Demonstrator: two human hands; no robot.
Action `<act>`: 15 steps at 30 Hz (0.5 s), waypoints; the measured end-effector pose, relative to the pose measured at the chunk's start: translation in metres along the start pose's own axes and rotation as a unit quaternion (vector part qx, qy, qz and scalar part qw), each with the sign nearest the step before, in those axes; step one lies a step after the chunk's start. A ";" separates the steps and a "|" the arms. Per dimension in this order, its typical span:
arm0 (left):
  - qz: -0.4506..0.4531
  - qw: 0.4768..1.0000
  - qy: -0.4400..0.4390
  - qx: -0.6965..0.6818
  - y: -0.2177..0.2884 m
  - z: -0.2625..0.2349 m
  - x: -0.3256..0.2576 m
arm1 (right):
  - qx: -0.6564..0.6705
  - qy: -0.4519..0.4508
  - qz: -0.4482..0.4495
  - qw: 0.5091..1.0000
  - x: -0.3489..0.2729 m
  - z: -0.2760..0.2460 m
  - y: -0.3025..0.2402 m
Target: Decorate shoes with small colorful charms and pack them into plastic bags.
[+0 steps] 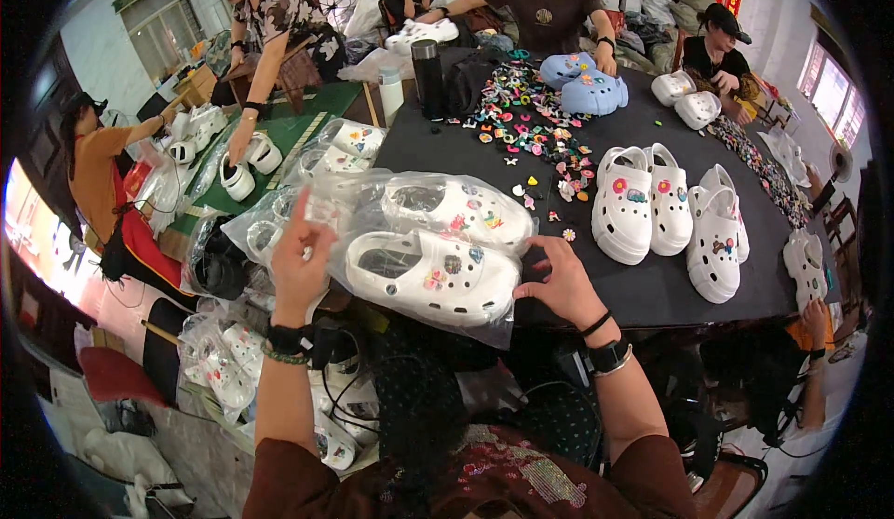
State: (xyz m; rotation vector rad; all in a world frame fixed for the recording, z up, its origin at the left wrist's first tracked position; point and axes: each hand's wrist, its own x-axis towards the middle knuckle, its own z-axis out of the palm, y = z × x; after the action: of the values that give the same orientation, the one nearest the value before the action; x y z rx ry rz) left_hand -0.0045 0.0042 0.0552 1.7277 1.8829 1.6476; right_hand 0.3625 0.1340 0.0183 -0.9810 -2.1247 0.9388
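A pair of white clogs with colourful charms lies side by side in a clear plastic bag, at the front left of the black table. My left hand is by the bag's loose end, index finger raised and the others partly bent. It wears a ring, and I see no firm grip. At the clogs' other end my right hand curves beside the bag, thumb and fingers apart, close to or touching the plastic. More white clogs with charms stand on the table to the right of my right hand.
Loose charms spread over the black table, near blue clogs a co-worker touches. A black bottle and a white bottle stand at the far left. Bagged clogs pile at my lower left. Several co-workers handle clogs around.
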 end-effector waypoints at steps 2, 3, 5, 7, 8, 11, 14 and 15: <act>-0.010 1.000 -0.004 -0.004 0.000 -0.011 -0.006 | -0.034 -0.029 0.024 0.999 -0.005 0.001 -0.006; -0.040 0.999 0.018 -0.024 0.004 -0.018 -0.010 | -0.025 -0.046 0.027 0.998 -0.006 0.004 -0.007; -0.112 0.990 0.041 -0.069 0.026 -0.020 -0.008 | 0.011 -0.064 0.059 0.996 -0.005 0.003 -0.014; -0.150 0.984 0.022 -0.093 0.022 -0.022 -0.006 | 0.071 -0.068 0.070 0.993 -0.004 0.003 -0.010; -0.189 0.976 0.007 -0.111 0.016 -0.024 -0.004 | 0.091 -0.053 0.082 0.991 -0.004 0.000 -0.008; -0.305 0.928 -0.088 -0.196 0.004 -0.024 -0.001 | 0.189 -0.064 0.153 0.968 0.005 0.008 0.016; -0.339 0.887 -0.114 -0.293 -0.005 -0.034 -0.003 | 0.192 -0.049 0.124 0.972 0.010 0.021 0.018; -0.343 0.913 -0.137 -0.171 -0.003 -0.030 0.003 | 0.175 -0.026 0.095 0.980 0.012 0.028 0.026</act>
State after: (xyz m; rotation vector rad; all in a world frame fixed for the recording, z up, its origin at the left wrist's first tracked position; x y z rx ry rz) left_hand -0.0276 -0.0114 0.0674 0.9346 1.6599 1.2681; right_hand 0.3451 0.1460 -0.0149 -0.9951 -1.8406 1.3917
